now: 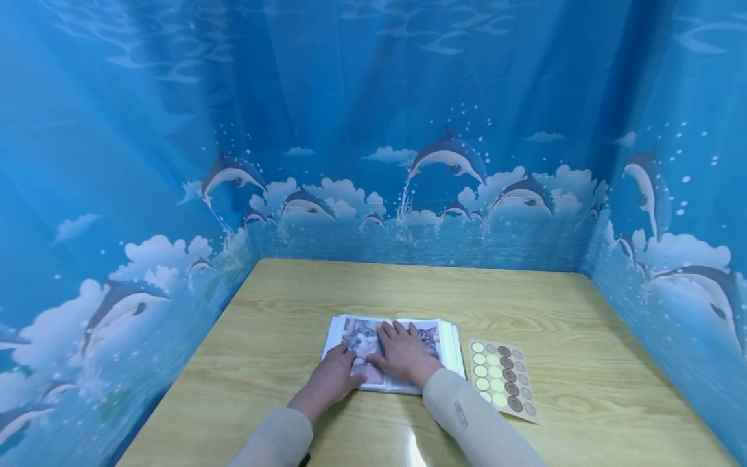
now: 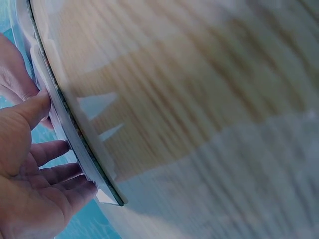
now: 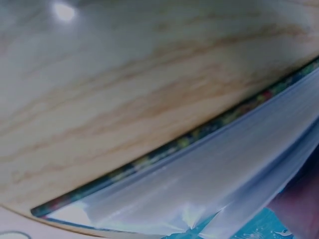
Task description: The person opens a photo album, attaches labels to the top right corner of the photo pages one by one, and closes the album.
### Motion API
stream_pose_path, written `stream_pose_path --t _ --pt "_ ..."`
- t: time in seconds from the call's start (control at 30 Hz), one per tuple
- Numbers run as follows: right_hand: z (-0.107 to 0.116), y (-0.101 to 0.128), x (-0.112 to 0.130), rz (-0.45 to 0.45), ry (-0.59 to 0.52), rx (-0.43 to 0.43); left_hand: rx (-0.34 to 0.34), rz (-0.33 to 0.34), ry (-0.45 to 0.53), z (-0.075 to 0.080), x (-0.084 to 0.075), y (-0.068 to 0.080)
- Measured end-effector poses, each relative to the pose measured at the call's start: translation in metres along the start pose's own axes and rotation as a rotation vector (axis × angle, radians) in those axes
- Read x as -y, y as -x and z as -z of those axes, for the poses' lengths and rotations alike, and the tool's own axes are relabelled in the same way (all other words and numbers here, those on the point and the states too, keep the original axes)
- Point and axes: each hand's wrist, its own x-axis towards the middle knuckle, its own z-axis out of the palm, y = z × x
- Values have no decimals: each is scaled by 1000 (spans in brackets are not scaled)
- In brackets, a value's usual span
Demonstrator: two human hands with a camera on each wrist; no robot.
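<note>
A thin album of clear plastic sleeves (image 1: 392,350), lying open at a printed photograph of a grey-and-white kitten, sits flat near the front middle of the pale wood-grain table (image 1: 560,311); no writing can be read on the page or its cover. The right hand (image 1: 403,353) lies palm-down on the picture with its fingers straight and slightly spread, pressing the sleeve. The left hand (image 1: 332,377) rests at the album's left near corner; from the left wrist view its thumb and loosely curled fingers (image 2: 50,149) meet the stacked sleeve edges, though whether they pinch a page cannot be told. The right wrist view shows only the multicoloured cover edge and layered plastic. Just to the right of the album, apart from it, lies a tan sheet of round stickers (image 1: 503,379) in pale green, brown and beige columns. Blue curtains printed with dolphins and clouds (image 1: 449,159) enclose the table on three sides.
</note>
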Motion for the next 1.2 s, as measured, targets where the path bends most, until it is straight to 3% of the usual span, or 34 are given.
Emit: stream_pose_path --t 0.27,0.57,0.8,0.97,1.2 --pt "-2 0 -2 -7 15 -11 -2 -7 6 -1 -2 -1" --pt "-3 3 -4 -16 -41 -24 -7 -6 2 -2 -3 -3" --pt "-2 7 -7 -14 -51 -67 24 26 12 2 -4 -5" --pt "0 15 -11 -24 -99 -78 19 15 -35 5 -4 -8" --pt "4 32 -26 -45 -145 -145 -53 -3 -126 10 -4 -17"
